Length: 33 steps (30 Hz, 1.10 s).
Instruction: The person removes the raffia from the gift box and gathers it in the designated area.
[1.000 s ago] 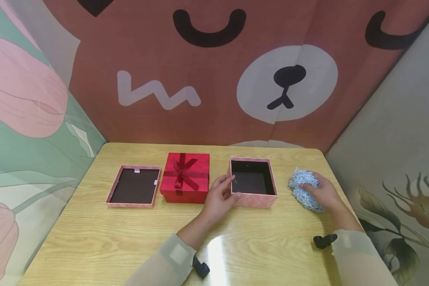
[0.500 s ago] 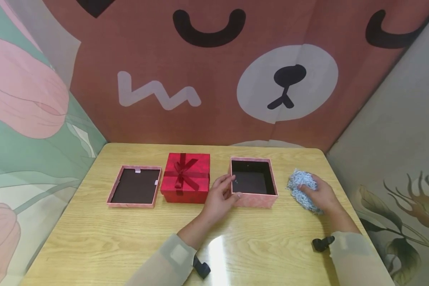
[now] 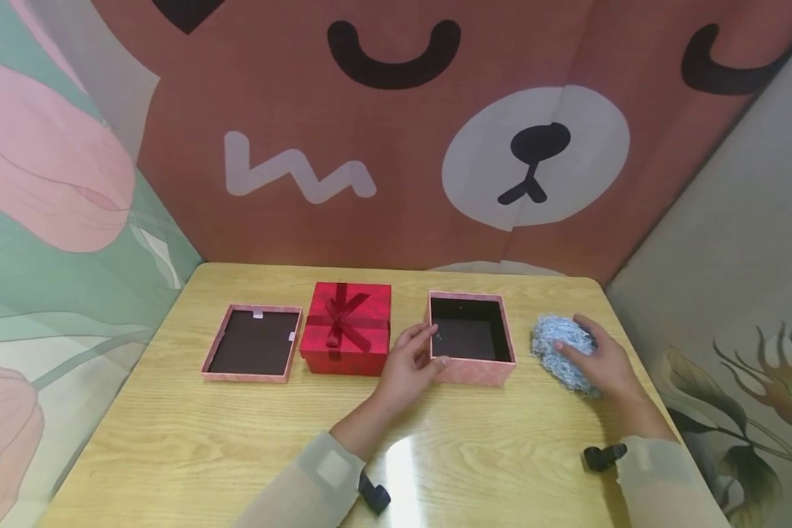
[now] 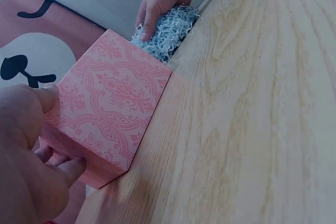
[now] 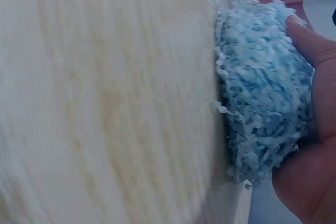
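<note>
A pink patterned gift box [image 3: 471,372] stands with its top uncovered, showing a dark interior with a tiny pale blue shred inside. My left hand [image 3: 405,367] holds its near left corner, thumb at the front wall and fingers along the left side, as the left wrist view also shows [image 4: 26,150]. To the right, my right hand [image 3: 603,363] grips a clump of pale blue shredded paper [image 3: 561,352] on the table. In the right wrist view, the thumb and palm wrap one side of the shredded paper [image 5: 262,93], and the other fingers are mostly hidden behind it.
A red gift box [image 3: 350,359] with a dark red ribbon bow sits left of my left hand. Farther left, a pink box lid [image 3: 244,379] lies with its dark inside up. The wooden table [image 3: 501,455] meets a bear-patterned backdrop [image 3: 409,235] at the back.
The shredded paper has gone from a two-lobed bundle to one rounder clump under my right hand, whose fingers have shifted slightly. My left hand keeps its place on the pink box.
</note>
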Motion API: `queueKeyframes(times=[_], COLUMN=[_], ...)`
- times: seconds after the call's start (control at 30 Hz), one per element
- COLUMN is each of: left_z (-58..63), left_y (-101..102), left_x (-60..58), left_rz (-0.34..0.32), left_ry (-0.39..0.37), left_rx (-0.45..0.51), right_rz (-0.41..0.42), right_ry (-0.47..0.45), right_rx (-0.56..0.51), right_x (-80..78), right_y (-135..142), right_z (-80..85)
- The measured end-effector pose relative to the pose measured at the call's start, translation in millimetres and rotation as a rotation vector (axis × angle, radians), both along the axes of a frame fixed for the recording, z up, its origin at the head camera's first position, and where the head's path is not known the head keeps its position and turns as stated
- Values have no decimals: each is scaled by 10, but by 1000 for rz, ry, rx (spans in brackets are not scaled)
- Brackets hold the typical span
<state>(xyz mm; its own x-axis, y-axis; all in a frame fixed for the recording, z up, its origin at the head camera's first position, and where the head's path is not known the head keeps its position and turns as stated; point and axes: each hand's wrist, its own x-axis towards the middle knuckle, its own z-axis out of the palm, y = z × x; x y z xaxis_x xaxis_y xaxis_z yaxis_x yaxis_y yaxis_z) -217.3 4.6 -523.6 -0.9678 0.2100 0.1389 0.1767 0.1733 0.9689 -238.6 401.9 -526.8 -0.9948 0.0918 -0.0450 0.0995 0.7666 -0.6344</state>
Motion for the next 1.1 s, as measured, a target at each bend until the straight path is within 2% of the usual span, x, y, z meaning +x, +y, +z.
queueKeyframes(times=[0.13, 0.3, 0.6, 1.1], left_z=[13, 24, 18, 72], left_y=[5, 13, 14, -33], left_x=[8, 9, 3, 24], left_rz=[1, 1, -1, 1], left_ry=[-5, 0, -27, 4], left_rx=[-8, -23, -23, -92], right_rz=[11, -9, 7, 64], right_ry=[53, 89, 290, 338], right_rx=[-50, -65, -117, -198], right_x=[41, 70, 114, 108], right_y=[8, -46, -324, -734], right_z=[52, 123, 284, 429])
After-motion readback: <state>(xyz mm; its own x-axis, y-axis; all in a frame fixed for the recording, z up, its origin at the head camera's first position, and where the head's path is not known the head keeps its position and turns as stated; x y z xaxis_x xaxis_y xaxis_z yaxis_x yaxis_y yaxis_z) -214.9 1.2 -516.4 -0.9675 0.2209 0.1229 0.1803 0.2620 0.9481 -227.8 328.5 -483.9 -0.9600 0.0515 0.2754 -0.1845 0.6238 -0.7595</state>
